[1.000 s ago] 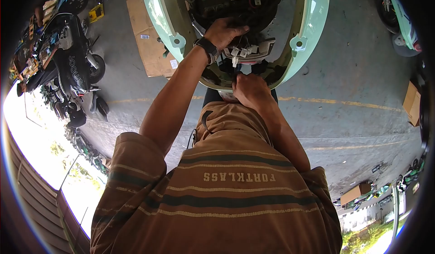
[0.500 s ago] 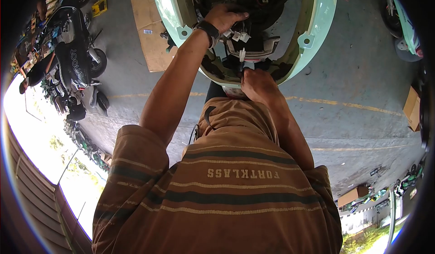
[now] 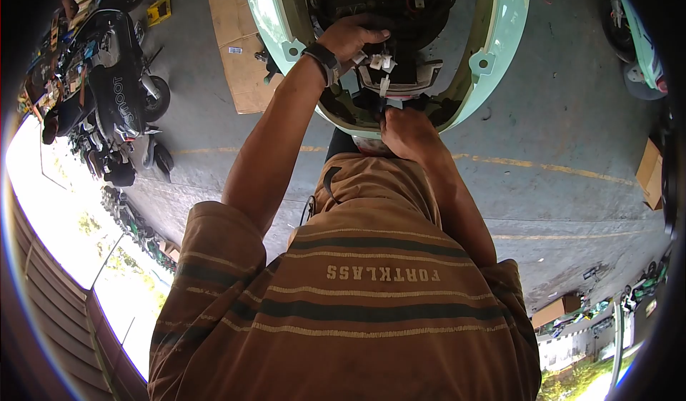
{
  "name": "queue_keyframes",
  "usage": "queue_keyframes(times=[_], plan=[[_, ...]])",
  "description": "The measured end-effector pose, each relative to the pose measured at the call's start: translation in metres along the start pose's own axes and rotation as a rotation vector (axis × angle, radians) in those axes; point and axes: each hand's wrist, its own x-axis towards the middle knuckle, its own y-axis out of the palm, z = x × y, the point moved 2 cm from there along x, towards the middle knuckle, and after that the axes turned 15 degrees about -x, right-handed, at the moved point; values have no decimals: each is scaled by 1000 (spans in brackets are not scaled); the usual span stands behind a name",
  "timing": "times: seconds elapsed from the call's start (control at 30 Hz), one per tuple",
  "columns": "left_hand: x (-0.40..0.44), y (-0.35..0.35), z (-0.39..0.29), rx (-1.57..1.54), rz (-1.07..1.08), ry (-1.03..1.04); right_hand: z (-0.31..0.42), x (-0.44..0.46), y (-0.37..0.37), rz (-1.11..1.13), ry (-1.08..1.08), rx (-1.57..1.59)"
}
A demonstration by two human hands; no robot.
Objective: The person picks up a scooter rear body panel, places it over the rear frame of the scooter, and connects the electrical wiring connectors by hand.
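Observation:
A mint-green scooter body shell [image 3: 493,51] stands in front of me, its inside facing up. My left hand [image 3: 351,35] reaches into it beside the black housing [image 3: 357,1], thumb stretched out; the other fingers are mostly hidden. Several white wire connectors [image 3: 382,62] hang just below that hand. One more white connector [image 3: 384,85] stands above my right hand [image 3: 409,131], in front of a grey and red lamp-like part [image 3: 421,79]. At the shell's near end my right hand is closed, its fingertips down inside; what they grip is hidden.
A flattened cardboard sheet [image 3: 232,36] lies on the grey floor left of the shell. Further left stand a black scooter [image 3: 123,101] and a yellow object [image 3: 158,11]. Part of another mint-green scooter [image 3: 638,36] shows at right, with a cardboard box [image 3: 650,172] below it.
My left hand has shifted slightly down and left, showing more of the black housing. My right hand stays at the shell's near end, almost unmoved.

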Motion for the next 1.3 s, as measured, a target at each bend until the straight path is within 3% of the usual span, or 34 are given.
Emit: queue_keyframes(times=[0.1,0.2,0.5,0.93,1.0,1.03,1.1,1.3], plan=[[6,-2,2,-212,-100,-184,-2,2,3,-34,-21,-12],[14,-6,5,-318,-12,-239,-2,2,6,-75,-22,-6],[16,-8,3,-536,-23,-234,-3,7,12,-86,-18,-27],[12,-6,0,-423,18,-229,-3,8,12,-112,-86,-60],[-4,11,-8,-188,-191,-144,-2,8,12,-103,-77,-62],[-4,10,-7,-188,-191,-144,-2,8,11,-96,-67,-63],[-3,10,-3,-202,25,-165,-1,9,12,-83,-65,-70],[-1,8,4,-215,32,-172,0,7,9,-75,-53,-40]])
